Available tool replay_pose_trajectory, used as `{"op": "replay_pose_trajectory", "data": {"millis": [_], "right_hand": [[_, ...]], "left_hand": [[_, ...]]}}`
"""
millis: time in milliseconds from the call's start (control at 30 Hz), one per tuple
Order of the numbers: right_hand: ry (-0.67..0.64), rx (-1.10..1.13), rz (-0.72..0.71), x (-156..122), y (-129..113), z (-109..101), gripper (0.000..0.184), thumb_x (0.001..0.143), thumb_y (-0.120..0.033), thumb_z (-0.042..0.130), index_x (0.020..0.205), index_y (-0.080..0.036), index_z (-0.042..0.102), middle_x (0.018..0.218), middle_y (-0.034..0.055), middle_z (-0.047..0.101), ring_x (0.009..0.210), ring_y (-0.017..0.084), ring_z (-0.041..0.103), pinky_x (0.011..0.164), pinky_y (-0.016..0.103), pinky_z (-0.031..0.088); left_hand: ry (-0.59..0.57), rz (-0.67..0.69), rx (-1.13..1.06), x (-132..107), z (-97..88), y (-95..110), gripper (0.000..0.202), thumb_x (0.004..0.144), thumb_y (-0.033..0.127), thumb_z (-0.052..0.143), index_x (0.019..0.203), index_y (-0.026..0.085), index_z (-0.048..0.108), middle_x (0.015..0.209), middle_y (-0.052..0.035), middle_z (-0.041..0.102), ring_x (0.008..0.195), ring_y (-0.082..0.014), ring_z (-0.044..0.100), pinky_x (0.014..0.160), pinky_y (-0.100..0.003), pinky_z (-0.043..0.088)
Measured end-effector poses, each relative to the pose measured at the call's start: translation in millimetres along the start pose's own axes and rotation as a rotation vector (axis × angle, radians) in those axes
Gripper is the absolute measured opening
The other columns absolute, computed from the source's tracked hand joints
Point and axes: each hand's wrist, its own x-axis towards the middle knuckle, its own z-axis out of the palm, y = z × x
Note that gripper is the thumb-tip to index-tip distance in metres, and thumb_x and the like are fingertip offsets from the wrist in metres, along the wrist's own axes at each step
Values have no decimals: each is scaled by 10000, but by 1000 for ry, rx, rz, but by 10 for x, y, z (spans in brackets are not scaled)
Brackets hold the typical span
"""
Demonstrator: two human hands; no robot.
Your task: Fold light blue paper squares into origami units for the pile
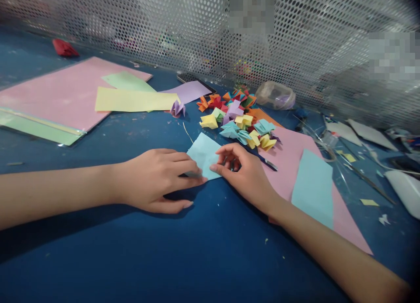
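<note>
Light blue paper square (204, 155) lies on the blue table (210, 259) near the middle, between the person's two hands and just in front of a pile of folded paper pieces (241, 119). Far left, by the perforated metal screen (138, 27), sits a small red folded piece (64, 48). Nearer lies a large pink sheet (55, 95) with a green strip (37, 128) along its near edge, and a yellow sheet (134, 101) rests over a pale green sheet (126, 81). A lilac sheet (188, 92) follows, with a small purple folded piece (177, 108) at its near corner.

The left hand (157, 178) lies palm down, fingers stretched flat, their tips pressing the square's near left corner; it grasps nothing. The right hand (244, 169) is half curled, its forefinger tip on the square's near right edge; whether it pinches the paper cannot be told. A dark pen-like tool (268, 163) pokes out from behind it.

Right of the pile stands a clear plastic container (275, 95). Under the right forearm lies another pink sheet (288, 156) with a light blue sheet (313, 187) on top. Farther right are paper scraps (369, 202) and white offcuts (370, 134)
</note>
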Motion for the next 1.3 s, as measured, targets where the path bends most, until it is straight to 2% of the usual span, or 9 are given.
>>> {"op": "replay_pose_trajectory", "data": {"millis": [233, 433, 633, 733, 867, 967, 1033, 1167, 1300], "right_hand": [[-2, 1, 4, 5, 0, -9, 195, 786, -315, 663, 930, -214, 579, 772, -14, 626, 624, 111, 532, 555, 250, 416], [-10, -1, 5, 5, -10, -22, 168, 781, -296, 669, 901, -210, 588, 766, -16, 628, 622, 109, 531, 557, 251, 418], [-11, -16, -19, 19, 8, -8, 153, 785, -291, 669, 886, -204, 593, 766, -18, 632, 616, 100, 536, 553, 236, 429], [25, -32, -47, 5, 27, -18, 127, 802, -271, 646, 895, -205, 591, 776, -13, 637, 630, 106, 560, 552, 233, 445], [215, -127, -295, -105, 45, -130, 101, 815, -184, 586, 913, -207, 575, 816, 10, 665, 693, 132, 598, 611, 267, 477], [93, -277, -667, -211, 47, -240, 183, 775, -99, 534, 917, -208, 572, 813, 12, 694, 740, 157, 618, 654, 301, 485], [-20, -382, -834, -249, 48, -285, 211, 761, -97, 513, 939, -195, 572, 875, 25, 713, 810, 180, 634, 663, 322, 480], [-132, -507, -916, -232, 54, -316, 200, 770, -126, 494, 943, -159, 588, 856, 47, 718, 861, 202, 634, 673, 348, 457], [-94, -527, -862, -176, 89, -366, 211, 755, -121, 483, 918, -155, 613, 693, 23, 684, 727, 187, 622, 620, 346, 419]], "left_hand": [[-51, 13, 25, 0, -6, -24, 417, 814, 408, 579, 1216, 300, 598, 1162, -82, 645, 1058, -287, 606, 945, -388, 445], [40, 97, 28, -47, 29, -36, 358, 832, 316, 549, 1183, 270, 605, 1186, -65, 652, 1124, -270, 591, 970, -364, 442], [-53, 58, 120, 7, -29, 3, 484, 855, 463, 509, 1271, 217, 522, 1165, -108, 625, 1021, -277, 608, 893, -405, 476], [-89, 86, 158, 32, -54, 8, 498, 862, 506, 491, 1253, 200, 534, 1171, -110, 603, 1020, -278, 596, 924, -437, 454], [-104, 113, 161, 27, -45, -3, 517, 885, 499, 461, 1298, 189, 486, 1331, -109, 533, 1241, -298, 474, 1067, -464, 326], [-134, 103, 147, 18, -27, -8, 518, 896, 491, 445, 1325, 201, 452, 1387, -87, 496, 1315, -274, 404, 1113, -452, 259], [-152, 90, 147, 16, -21, -12, 515, 897, 498, 441, 1326, 213, 450, 1396, -78, 489, 1314, -266, 409, 1113, -453, 257], [-177, 74, 163, 12, -22, -17, 534, 901, 503, 427, 1354, 221, 421, 1402, -72, 483, 1309, -261, 418, 1096, -453, 285], [-177, 74, 162, 7, -22, -19, 535, 898, 498, 431, 1358, 226, 415, 1422, -64, 459, 1304, -264, 424, 1077, -446, 320]]}}
